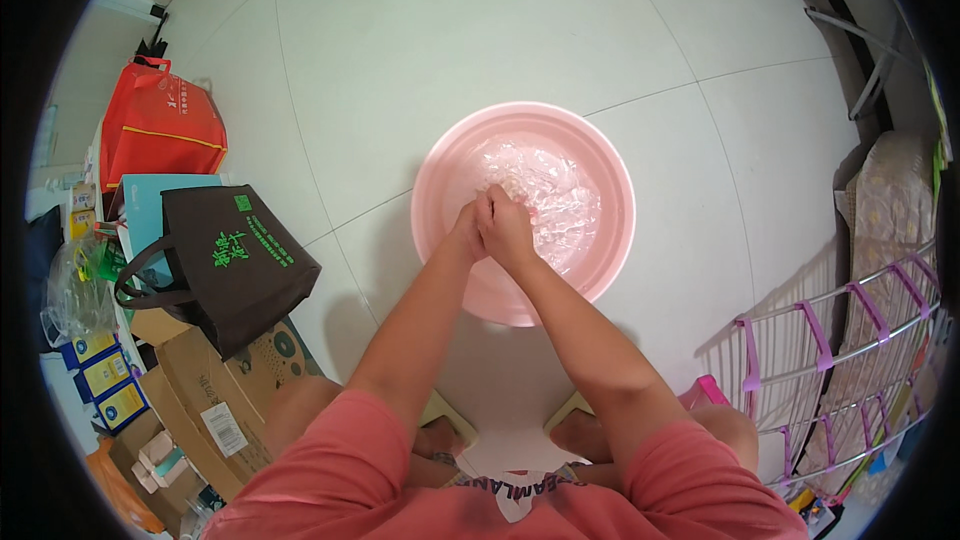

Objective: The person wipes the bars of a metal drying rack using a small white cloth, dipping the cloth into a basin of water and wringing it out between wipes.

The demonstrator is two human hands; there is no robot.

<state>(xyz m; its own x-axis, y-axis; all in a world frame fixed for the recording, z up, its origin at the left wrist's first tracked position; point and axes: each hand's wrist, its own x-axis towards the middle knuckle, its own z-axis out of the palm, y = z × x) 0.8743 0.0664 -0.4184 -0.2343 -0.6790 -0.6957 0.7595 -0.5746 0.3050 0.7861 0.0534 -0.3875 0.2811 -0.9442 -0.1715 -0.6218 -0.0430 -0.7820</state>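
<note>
A round pink plastic basin stands on the floor before me, with rippling water inside. My left hand and my right hand are pressed together over the basin's middle, a little left of its centre. A pale, light-coloured wad, perhaps wet cloth, shows just beyond the fingers; the hands cover most of it, so its kind is unclear. A small red-pink spot shows beside my right hand.
On the left are a red bag, a dark brown tote bag and an opened cardboard box. A metal rack with purple clips stands at the right. My feet, in light slippers, are below the basin on the tiled floor.
</note>
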